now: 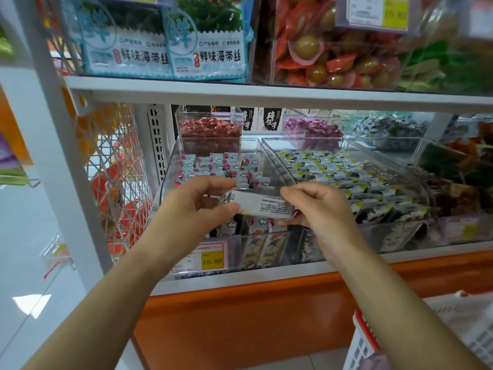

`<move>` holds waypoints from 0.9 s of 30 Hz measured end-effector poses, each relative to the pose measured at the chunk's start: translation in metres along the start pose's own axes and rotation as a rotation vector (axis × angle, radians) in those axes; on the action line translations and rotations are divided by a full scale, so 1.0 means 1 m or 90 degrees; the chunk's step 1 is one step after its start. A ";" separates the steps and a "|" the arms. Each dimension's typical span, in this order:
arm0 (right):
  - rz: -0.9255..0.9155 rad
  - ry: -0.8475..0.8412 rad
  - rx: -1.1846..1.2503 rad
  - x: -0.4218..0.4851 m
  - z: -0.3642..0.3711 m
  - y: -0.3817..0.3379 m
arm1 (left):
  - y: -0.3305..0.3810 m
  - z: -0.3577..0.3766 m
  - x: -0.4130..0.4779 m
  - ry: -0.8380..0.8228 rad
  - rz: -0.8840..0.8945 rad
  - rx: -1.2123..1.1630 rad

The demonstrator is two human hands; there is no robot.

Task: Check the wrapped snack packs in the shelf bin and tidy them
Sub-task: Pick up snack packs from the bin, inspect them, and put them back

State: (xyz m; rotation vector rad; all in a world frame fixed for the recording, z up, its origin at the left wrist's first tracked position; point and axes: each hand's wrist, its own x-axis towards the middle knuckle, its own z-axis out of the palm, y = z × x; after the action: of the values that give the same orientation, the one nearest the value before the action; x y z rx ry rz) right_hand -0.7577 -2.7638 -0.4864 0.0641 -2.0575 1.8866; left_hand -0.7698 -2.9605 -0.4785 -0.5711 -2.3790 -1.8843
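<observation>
Shop shelving fills the head view: white steel shelves over an orange base, with clear plastic bins of wrapped sweets and snacks set side by side.

The shelf bin [166,180] in hand is the left front one, carrying a yellow price tag [212,260] on its front wall. Small white snack packs [213,164] with red marks stand in it in rows. The rows toward the back look fairly even. Nearer the front and right side they lean, and a dark gap shows among them.

One snack pack [262,205] is out of the rows, held level above the front half of the bin with its printed back toward the camera. The left hand [197,206] pinches its left end between thumb and curled fingers, and the right hand [320,209] pinches the right end the same way.

Judging by this, the checking is under way, with one pack being read. How many have been checked cannot be told. The tidying looks mostly undone: the held pack needs a place, and the front rows want straightening. The neighbouring bin [333,169] of yellow-cornered packs is not being handled.
</observation>
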 end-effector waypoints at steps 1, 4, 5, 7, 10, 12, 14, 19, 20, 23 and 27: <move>-0.008 0.013 -0.017 0.000 0.000 0.000 | 0.001 0.001 0.000 -0.002 0.006 0.012; -0.045 0.050 -0.088 0.000 0.001 0.003 | 0.002 0.003 -0.001 0.000 0.012 0.057; -0.063 0.050 -0.110 0.000 0.002 0.003 | 0.003 0.003 0.000 -0.003 0.004 0.063; -0.102 0.028 -0.146 -0.002 0.003 0.003 | 0.005 0.005 -0.001 -0.011 -0.028 0.029; -0.152 -0.009 -0.185 -0.005 0.006 0.001 | 0.006 0.008 -0.001 -0.003 -0.046 0.003; -0.168 -0.022 -0.196 -0.005 0.007 0.001 | 0.005 0.006 0.001 0.000 -0.062 -0.012; -0.173 -0.034 -0.194 -0.005 0.007 0.001 | 0.007 0.002 0.002 -0.006 -0.095 -0.038; -0.156 -0.062 -0.149 -0.006 0.007 0.001 | 0.004 -0.007 0.003 -0.029 -0.091 0.040; -0.153 -0.059 -0.144 -0.005 0.006 0.002 | 0.003 -0.008 0.003 -0.036 -0.094 0.048; -0.152 -0.053 -0.139 -0.003 0.006 0.003 | 0.003 -0.008 0.003 -0.034 -0.083 0.043; -0.125 -0.025 -0.117 -0.002 0.006 0.007 | 0.002 -0.008 0.002 -0.070 -0.047 0.039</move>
State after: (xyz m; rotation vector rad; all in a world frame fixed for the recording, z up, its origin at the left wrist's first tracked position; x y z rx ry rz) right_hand -0.7592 -2.7688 -0.4937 0.2493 -2.1546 1.5872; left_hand -0.7723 -2.9671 -0.4738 -0.6062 -2.5514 -1.8458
